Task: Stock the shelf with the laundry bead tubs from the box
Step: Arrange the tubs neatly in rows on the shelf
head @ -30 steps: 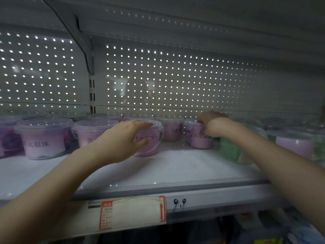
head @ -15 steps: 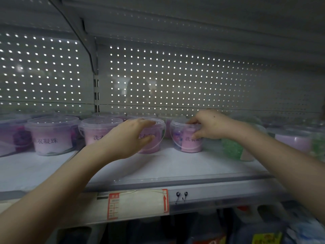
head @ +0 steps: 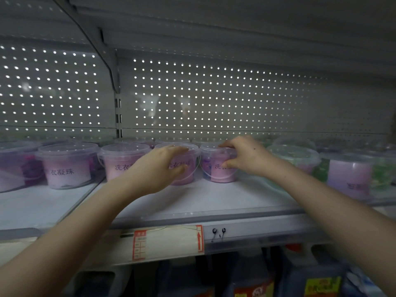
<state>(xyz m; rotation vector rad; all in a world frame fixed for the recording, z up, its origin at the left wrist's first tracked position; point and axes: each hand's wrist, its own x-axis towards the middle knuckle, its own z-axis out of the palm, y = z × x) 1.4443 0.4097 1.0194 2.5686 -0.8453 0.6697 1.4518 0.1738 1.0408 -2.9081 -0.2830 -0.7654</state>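
Clear plastic pink-bead tub (head: 222, 175) pinched in right hand (head: 246, 157) has slid forward, now at 3 o'clock just beside matching neighbour tub (head: 188, 177) gripped by left hand (head: 156, 170); white metal shelf (head: 214, 200) front row grows.

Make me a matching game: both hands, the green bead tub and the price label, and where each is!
1. left hand
2. right hand
3. clear plastic tub of green beads
4. red-and-white paper price label

A. on the grey metal shelf's front edge
B. grips the pink-bead clear tub beside the green one
C. stands right of both hands
D. grips the pink-bead clear tub one place further left

Pairs: 1-D, 2-B, 3-C, 4-A
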